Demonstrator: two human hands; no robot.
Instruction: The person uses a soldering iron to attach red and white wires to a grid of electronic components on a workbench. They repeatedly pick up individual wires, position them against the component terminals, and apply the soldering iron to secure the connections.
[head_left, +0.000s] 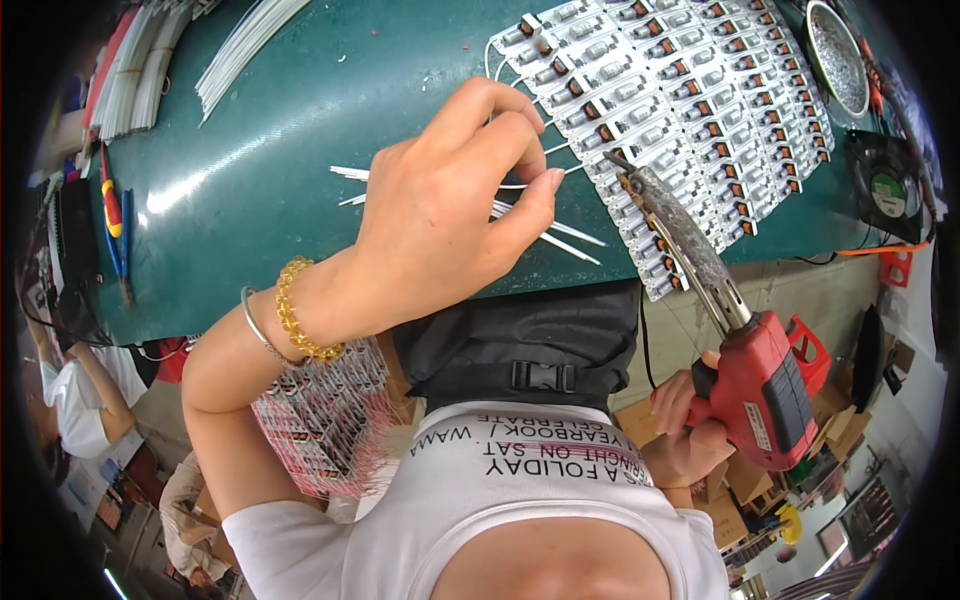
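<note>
A: Left hand [450,200] right at centre frame, arched over the table! What have the fingers got?

B: Thumb and forefinger are nearly together, pinching a thin white wire [574,169]; the other fingers curl in behind. The wire runs right from the pinch, towards the left edge of the big white panel [650,135].

A: And the right hand [688,420]?

B: Lower right, fingers closed around the grip of a red soldering gun [765,395]. Its long metal nozzle slants up and to the left, and the tip sits over that same panel edge. Whether it actually touches down, I can't tell from this angle.

A: Where's the panel lying?

B: Upper right, flat on the green tabletop [250,170], row after row of small boards with black-and-orange parts. A metal bowl [840,60] is just beside it in the upper right corner, with a black fan [888,190] below that.

A: More wire about?

B: Plenty! Loose white strands [575,247] lie crossed beneath the left hand, and a bundle of white lengths [245,45] is fanned out at the upper left. Nearer the left edge, a red-and-yellow handled tool [110,200].
</note>
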